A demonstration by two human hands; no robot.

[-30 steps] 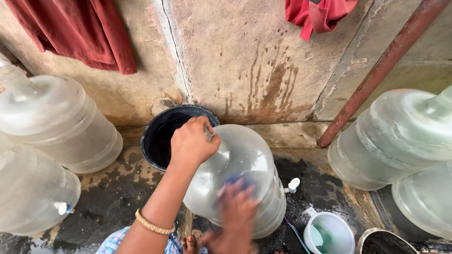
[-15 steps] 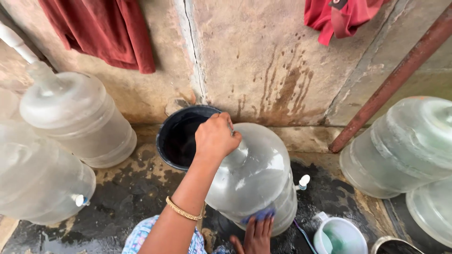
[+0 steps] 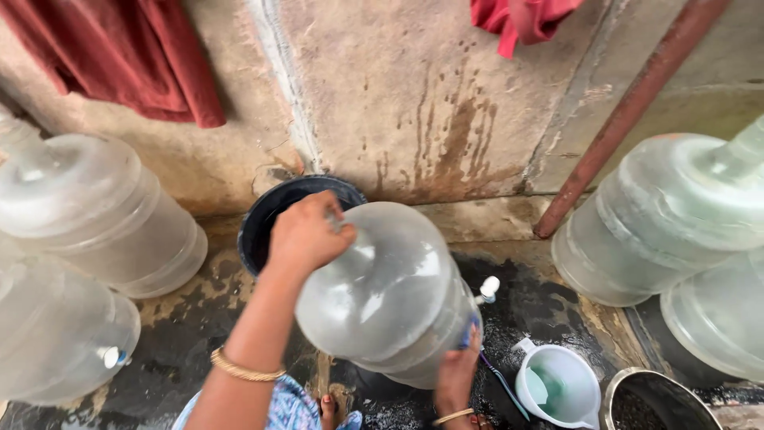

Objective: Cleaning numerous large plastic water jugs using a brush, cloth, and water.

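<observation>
Evidently the clear water jug (image 3: 390, 291) was steadied on the wet floor (image 3: 167, 318) beside a black bucket (image 3: 270, 215): its neck was clasped by the left hand (image 3: 306, 235), while a blue scrubber (image 3: 469, 330) was pressed against its side by the right hand (image 3: 455, 374).

You stood in a home's outdoor wash area: a stained concrete wall (image 3: 446, 103), a wet floor (image 3: 541, 310), red cloths (image 3: 119, 56) hung overhead, big clear water jugs (image 3: 95, 215) around, a rusty pipe (image 3: 629, 111) leaning close.

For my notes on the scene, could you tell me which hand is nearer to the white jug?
Right. The right hand presses the big bottle's lower side just left of the white jug; the left hand grips the bottle's neck, farther away.
</observation>
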